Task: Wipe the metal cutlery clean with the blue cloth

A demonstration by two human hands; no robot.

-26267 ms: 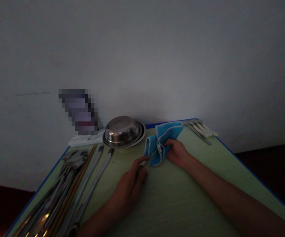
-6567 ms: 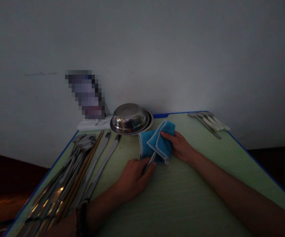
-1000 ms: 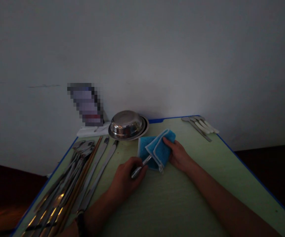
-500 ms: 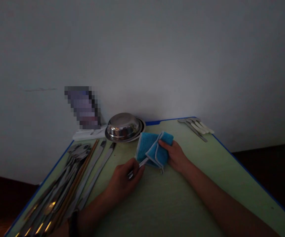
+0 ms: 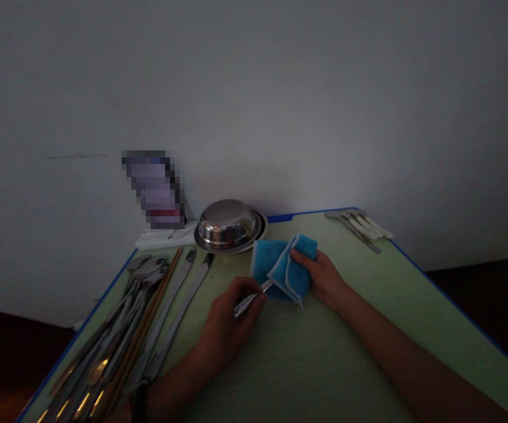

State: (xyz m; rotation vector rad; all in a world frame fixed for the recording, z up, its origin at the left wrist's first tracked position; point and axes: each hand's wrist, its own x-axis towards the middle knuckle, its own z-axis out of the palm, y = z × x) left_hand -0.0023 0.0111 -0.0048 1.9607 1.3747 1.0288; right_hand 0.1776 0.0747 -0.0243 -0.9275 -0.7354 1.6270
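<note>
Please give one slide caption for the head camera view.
Left hand holds a metal utensil, right hand a blue cloth folded over its far end; cutlery lies on both sides.

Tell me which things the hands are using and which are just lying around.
In use:
metal utensil, in the left hand
blue cloth, in the right hand

Lying about:
cutlery pile
chopsticks
two long metal pieces
upturned metal bowl
white-handled cutlery
blurred-out thing

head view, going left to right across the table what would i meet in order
Pile of metal cutlery, brown sticks, two long metal utensils, left hand, blue cloth, right hand, white-handled cutlery.
</note>
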